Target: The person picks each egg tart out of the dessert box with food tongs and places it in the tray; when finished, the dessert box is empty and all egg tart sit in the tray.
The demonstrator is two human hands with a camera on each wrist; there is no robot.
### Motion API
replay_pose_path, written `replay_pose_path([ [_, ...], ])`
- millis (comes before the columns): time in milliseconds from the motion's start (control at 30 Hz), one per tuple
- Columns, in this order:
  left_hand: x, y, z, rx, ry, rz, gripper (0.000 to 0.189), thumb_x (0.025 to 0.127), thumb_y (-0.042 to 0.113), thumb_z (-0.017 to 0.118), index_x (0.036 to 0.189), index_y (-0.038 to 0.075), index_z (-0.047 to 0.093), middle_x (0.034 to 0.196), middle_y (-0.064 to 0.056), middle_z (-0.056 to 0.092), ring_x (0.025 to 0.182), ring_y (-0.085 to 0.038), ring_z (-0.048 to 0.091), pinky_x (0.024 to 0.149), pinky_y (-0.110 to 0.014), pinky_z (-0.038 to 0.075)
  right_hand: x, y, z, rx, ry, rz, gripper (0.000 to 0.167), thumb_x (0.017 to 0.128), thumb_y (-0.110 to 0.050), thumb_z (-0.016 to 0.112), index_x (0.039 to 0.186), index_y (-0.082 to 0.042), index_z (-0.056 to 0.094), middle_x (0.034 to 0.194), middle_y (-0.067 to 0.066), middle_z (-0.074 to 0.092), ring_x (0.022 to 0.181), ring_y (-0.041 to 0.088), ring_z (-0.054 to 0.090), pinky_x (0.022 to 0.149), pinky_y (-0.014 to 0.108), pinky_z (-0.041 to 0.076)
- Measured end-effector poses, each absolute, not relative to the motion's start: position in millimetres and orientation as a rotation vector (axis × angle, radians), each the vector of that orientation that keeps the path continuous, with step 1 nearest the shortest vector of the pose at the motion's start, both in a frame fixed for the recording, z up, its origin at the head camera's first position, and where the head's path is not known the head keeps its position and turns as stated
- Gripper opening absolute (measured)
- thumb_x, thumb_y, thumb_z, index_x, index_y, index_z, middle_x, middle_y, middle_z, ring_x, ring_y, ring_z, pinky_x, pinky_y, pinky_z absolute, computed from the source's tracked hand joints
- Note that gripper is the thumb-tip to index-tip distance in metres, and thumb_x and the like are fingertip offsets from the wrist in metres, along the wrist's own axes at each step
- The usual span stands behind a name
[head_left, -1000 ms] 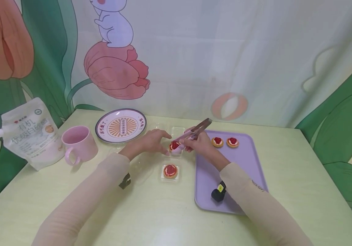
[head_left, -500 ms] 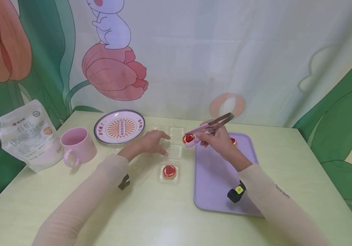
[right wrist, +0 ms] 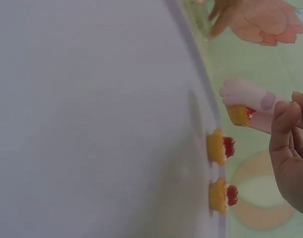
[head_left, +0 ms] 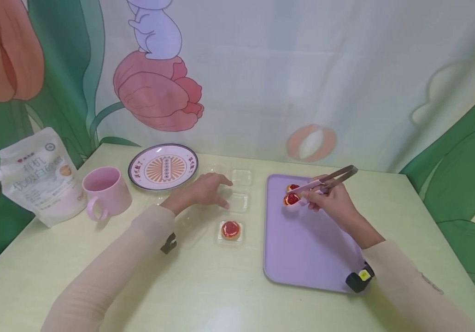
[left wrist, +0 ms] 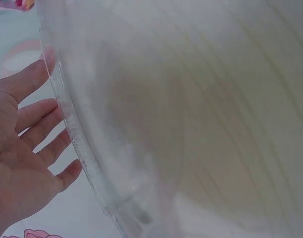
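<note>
My right hand [head_left: 331, 200] grips metal tongs [head_left: 341, 174] with pink paw-shaped tips [right wrist: 243, 93]. A berry-topped tart [head_left: 291, 199] is pinched between those tips, above the far left part of the purple tray [head_left: 303, 258]. Two similar tarts show on the tray in the right wrist view, one tart [right wrist: 216, 147] and another tart [right wrist: 219, 195]; my right hand hides one from the head view. My left hand [head_left: 207, 190] has its fingers spread beside a clear plastic box [head_left: 238, 202]. Whether it touches the clear plastic [left wrist: 75, 124] I cannot tell.
Nearer me, a clear box [head_left: 219, 239] holds a tart [head_left: 231, 229]. Another clear box [head_left: 241, 177] stands farther back. To the left are a patterned plate [head_left: 139, 177], a pink mug [head_left: 114, 198] and a white spouted pouch [head_left: 40, 180].
My right hand has moved right, carrying the tart in the tongs from the middle clear box to above the purple tray. My left hand has stayed nearly still.
</note>
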State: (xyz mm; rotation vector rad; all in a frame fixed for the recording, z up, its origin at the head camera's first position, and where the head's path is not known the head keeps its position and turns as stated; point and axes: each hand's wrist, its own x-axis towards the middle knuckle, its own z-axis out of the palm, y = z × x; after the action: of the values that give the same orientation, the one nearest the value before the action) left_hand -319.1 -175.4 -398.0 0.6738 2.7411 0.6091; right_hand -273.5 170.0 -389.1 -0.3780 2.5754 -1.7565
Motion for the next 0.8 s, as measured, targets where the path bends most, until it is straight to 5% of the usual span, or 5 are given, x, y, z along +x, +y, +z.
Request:
replay_pose_path([
  [800,-318.8,-173.1,-399.7,0.632,2.732,0.613,0.065,0.083,0.027,0.082,0.140,0.008,0.057,0.147,-0.013,0.054,0.142,-0.035,0.043,0.120,-0.049,0.032,-279.5,180.9,-412.9,-0.336,2.609,-1.760,0.025,0.089,0.002,0.066,0.110,0.012,0.060,0.066,-0.007,0.063,0.053,0.006,0.057,0.049,0.021,0.051],
])
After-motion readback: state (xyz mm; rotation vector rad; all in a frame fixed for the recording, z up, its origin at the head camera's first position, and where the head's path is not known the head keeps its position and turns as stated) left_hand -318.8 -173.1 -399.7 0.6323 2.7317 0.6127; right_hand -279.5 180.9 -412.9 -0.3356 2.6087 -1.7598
